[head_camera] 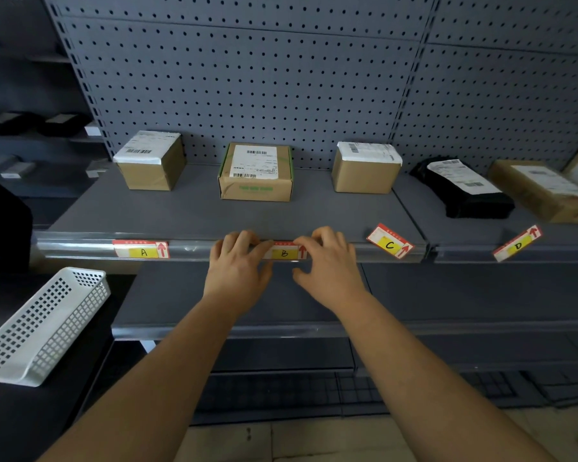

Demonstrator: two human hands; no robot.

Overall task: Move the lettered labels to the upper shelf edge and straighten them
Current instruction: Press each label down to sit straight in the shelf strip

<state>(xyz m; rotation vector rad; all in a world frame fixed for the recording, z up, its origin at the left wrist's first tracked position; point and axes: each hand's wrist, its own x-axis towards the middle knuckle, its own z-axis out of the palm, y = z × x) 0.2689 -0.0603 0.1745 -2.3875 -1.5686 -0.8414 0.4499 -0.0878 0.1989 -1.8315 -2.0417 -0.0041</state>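
1. Noting a white basket [44, 325] lying tilted at the far left, off the shelving, below the level of the upper shelf [187, 211].
2. Seeing label A [143, 251] sitting level in the clear rail [77, 248] running along the upper shelf's front edge, toward the left corner, red arrow pointing up. Noting the left box [151, 161] standing behind it at the back edge, against the pegboard [247, 78].
3. Recording the left hand [239, 268] gripping the left end of label B [285, 253]: fingers curling over the top of the rail and covering that end, thumb lying just below it.
4. Finding label B lying level in the rail at the middle of the front edge, yellow patch and red arrow showing between the two hands. Noting the middle box [256, 173], green-printed, standing at the back edge in line with it.
5. Recording the right hand [327, 261] holding the right end of label B: fingertips curling onto its upper right corner, thumb reaching out beneath the rail, apart from the label.
6. Seeing label C [390, 245] lying crooked across the front edge near the right corner, sloping down to the right, with the right box [366, 168] standing behind it at the back edge.
7. Seeing label D [517, 246] lying crooked on the front edge of the neighbouring shelf [424, 215], sloping up to the right, with a black parcel [464, 191] and a brown parcel [544, 191] resting behind it.
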